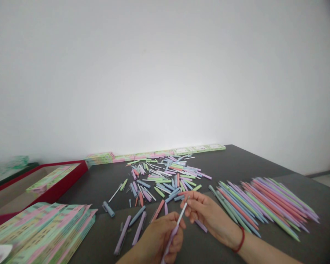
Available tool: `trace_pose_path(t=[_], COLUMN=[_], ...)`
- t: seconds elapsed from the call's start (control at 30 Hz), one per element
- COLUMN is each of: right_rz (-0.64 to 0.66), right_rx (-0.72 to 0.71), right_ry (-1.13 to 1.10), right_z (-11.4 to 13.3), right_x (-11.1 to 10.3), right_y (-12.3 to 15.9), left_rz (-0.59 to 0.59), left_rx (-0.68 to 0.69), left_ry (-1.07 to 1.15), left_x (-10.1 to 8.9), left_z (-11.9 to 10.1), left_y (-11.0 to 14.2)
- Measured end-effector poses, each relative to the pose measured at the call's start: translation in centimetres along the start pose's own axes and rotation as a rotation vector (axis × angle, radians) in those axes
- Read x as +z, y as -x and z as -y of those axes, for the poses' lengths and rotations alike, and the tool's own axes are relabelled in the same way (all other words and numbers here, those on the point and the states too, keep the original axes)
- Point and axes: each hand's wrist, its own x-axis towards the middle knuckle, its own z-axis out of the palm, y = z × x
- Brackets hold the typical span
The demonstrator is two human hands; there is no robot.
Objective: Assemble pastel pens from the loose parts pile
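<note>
From the head view, the left hand point(161, 240) was closed around a lilac plastic pen barrel point(178, 223) above the dark table point(93, 190), while the right hand point(206, 214) pinched its upper end. The pen appeared light, stiff and slim; mid-barrel was judged the surest hold.

head cam | forward and down | close above left hand point(161, 236), right hand point(209, 216) | dark table point(236, 161), white wall point(165, 80)
</note>
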Motion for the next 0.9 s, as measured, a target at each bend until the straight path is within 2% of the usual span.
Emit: trace_pose_path(t=[0.13, 0.4, 0.47, 0.6, 0.7, 0.9], right_rz=[-0.035, 0.017, 0.005, 0.000, -0.002, -0.004], right_rx=[0.003, 0.052, 0.047, 0.067, 0.101, 0.168], right_ry=[-0.037, -0.082, -0.094, -0.098, -0.063, 0.015], right_z=[-1.0, -1.9, -2.1, -2.7, -3.2, -3.4], right_x=[-0.2, -0.3, -0.2, 0.1, 0.3, 0.1], right_y=[0.0, 0.3, 0.4, 0.6, 0.6, 0.3], left_rz=[-0.048, -0.068, -0.085, -0.048, -0.038, -0.085], left_rx=[-0.028, -0.065, -0.074, 0.022, 0.034, 0.046], left_ry=[0.006, -0.033, -0.091, -0.310, -0.457, -0.601], left_x=[0.1, 0.0, -0.5, -1.4, -1.7, -2.8], left_z=[0.1, 0.2, 0.5, 1.0, 0.9, 1.6], left_y=[0.0, 0.0, -0.3, -0.9, -1.1, -1.5])
